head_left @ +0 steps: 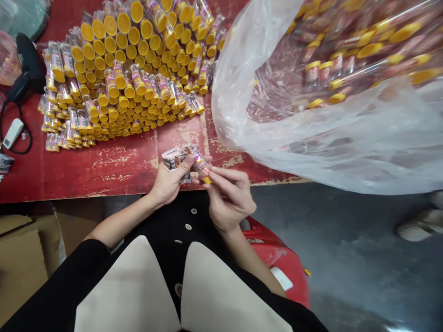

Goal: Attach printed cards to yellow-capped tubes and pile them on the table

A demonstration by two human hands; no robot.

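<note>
My left hand (169, 180) grips a small bundle of printed labels (173, 159) at the near edge of the red table (104, 168). Its thumb presses on a small clear tube with a yellow cap (200, 163). My right hand (230, 196) pinches the yellow-cap end of the same tube with its fingertips. Both hands meet just over the table's front edge, above my lap.
A big stack of yellow-capped tubes (131, 69) lies at the back left of the table. A large clear plastic bag (339, 101) full of more tubes hangs over the right side. A black device with cable (26, 69) sits far left. A cardboard box (20, 263) and red stool (280, 263) are below.
</note>
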